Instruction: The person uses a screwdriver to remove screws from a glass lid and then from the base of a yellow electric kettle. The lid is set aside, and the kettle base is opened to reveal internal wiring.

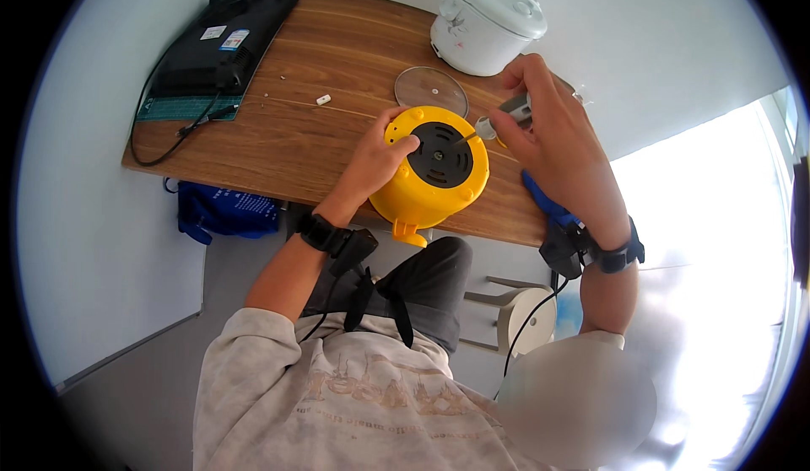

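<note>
My left hand (375, 157) grips the side of a yellow pot-shaped electric cooker (419, 205), with the thumb on its underside. The cooker is tipped at the table's front edge, so its black slotted base plate (450, 167) faces up and toward me. A yellow handle sticks out at its near side. In my right hand (553, 125) is a screwdriver (515, 110) with a grey handle, fingers closed around it. Its thin shaft slants down to the left over the black plate. Whether the tip touches a screw is too small to tell.
Behind the cooker lies a round glass lid (419, 83), with a white rice cooker (481, 45) farther back. A black appliance (207, 53) with a cord rests on a green mat (181, 108) at left. A small white piece (323, 99) lies on the wooden table (354, 41). Below stands a stool (516, 323).
</note>
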Motion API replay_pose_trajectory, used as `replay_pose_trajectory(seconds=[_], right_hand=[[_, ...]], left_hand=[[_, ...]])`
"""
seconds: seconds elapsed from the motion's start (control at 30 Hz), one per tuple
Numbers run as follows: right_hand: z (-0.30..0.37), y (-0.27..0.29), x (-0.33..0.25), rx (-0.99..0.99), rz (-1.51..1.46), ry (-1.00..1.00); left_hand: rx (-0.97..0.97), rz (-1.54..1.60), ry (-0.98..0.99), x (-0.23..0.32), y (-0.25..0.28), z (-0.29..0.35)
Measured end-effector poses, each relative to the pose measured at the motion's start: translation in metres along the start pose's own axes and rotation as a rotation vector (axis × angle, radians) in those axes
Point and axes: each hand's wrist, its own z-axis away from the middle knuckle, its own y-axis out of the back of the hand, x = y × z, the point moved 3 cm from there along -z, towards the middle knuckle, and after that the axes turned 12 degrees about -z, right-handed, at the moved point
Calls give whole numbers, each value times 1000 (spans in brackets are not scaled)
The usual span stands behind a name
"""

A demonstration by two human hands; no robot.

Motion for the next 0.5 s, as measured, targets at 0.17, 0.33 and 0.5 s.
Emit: replay_pose_trajectory(seconds=[0.17,0.33,0.5], right_hand=[[0,-1,-3,-11,27,22],[-2,1,-6,-57,273,-321],[1,0,-2,6,-37,-105]], left_hand=[[-6,-32,7,2,0,1],[-22,-69,20,-2,1,-1],[-19,-17,24,2,0,1]])
